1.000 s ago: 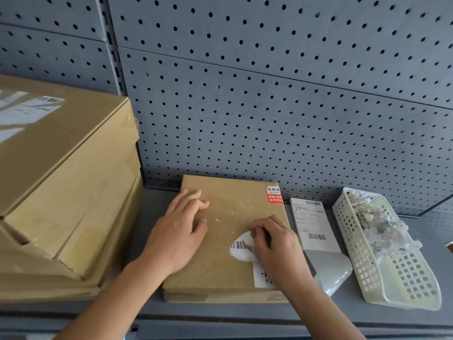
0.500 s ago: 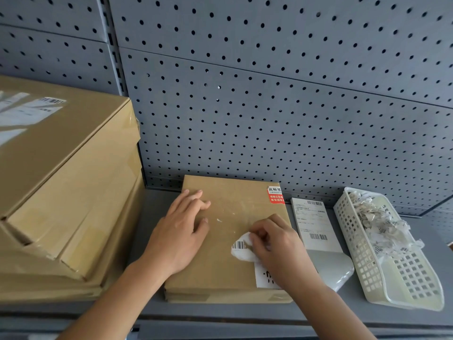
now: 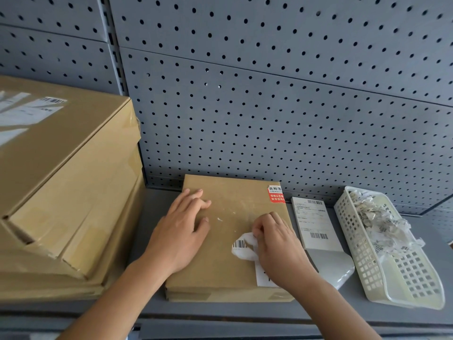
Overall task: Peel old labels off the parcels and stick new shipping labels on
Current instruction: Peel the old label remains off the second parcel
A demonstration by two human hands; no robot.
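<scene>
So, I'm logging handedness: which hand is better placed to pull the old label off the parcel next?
Right. The right hand pinches the torn old label; the left hand lies flat, steadying the parcel.

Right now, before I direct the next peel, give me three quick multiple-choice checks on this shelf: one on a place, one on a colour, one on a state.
1. Where does the white basket stand?
A. left of the parcel
B. on the parcel
C. right of the parcel, beyond the new label sheet

2. What colour is the sticker at the parcel's far right corner?
A. green
B. red and white
C. blue

3. How is the old label?
A. flat and whole
B. torn and partly lifted, pinched by the right hand
C. fully removed

Answers: 1 C, it sits at the right end of the shelf with paper scraps inside. 2 B, a red body under a white strip. 3 B, its ragged edge curls up at the right hand's fingers while the left hand lies flat on the parcel.
</scene>
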